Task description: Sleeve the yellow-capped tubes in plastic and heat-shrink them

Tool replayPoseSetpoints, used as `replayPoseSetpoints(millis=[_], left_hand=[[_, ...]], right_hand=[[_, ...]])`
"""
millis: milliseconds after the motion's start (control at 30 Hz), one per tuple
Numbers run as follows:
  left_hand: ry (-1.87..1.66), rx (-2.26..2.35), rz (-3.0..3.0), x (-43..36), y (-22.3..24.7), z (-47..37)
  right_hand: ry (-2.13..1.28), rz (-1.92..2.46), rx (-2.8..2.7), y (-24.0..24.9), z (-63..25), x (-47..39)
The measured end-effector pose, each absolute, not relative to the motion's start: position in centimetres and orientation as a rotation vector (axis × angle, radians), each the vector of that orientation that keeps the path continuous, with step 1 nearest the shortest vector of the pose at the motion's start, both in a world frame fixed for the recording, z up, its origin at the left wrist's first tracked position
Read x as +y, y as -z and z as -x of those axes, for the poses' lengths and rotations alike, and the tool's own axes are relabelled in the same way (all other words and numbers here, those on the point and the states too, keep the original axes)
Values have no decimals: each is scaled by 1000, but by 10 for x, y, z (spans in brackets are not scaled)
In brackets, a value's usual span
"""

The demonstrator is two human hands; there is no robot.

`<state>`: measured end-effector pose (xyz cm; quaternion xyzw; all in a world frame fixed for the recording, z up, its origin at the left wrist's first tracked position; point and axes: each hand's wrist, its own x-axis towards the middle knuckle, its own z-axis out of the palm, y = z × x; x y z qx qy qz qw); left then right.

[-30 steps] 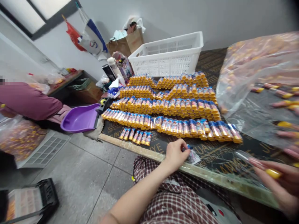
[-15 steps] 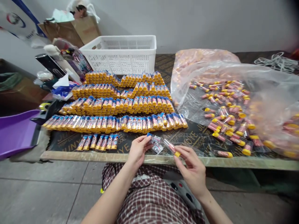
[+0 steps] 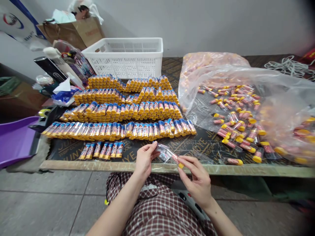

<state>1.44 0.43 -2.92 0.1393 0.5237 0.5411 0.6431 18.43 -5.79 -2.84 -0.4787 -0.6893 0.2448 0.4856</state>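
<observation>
Over the table's front edge, my left hand [image 3: 145, 159] pinches a small clear printed plastic sleeve [image 3: 162, 154]. My right hand [image 3: 195, 177] grips a clear tube [image 3: 174, 157] by its yellow-capped end; red and white bits fill its lower part. The tube slants, its clear end up against the sleeve; whether it is inside cannot be made out. To the left of my hands lies a short row of wrapped tubes [image 3: 102, 150] with blue tops and yellow bottoms. Behind them, longer stacked rows of wrapped tubes [image 3: 137, 130] spread across the table.
Loose unwrapped tubes [image 3: 237, 124] spill from a large clear plastic bag [image 3: 278, 98] on the right. A white basket [image 3: 128, 62] stands at the back. On the left are a purple dustpan [image 3: 16, 141], bottles [image 3: 50, 68] and a paper bag [image 3: 73, 34]. A white cord [image 3: 286, 67] lies far right.
My right hand has moved left, bringing the tube's clear end from a small gap right up to the sleeve. My left hand stays nearly in place, still pinching the sleeve.
</observation>
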Motion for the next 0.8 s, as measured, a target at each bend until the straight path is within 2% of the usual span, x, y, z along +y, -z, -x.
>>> replayPoseSetpoints(millis=[367,600,800], left_hand=[[-1037,1028,-451,-5,12,-17],[-904,1011,-546,-12,12,-19],[-738,971,-621,-21,10,-24]], right_hand=[[-897,1001,-1729,33,-186,-52],[-622,1053,-1857,29,-187,-45],[-852,969,-1873,29,-187,-42]])
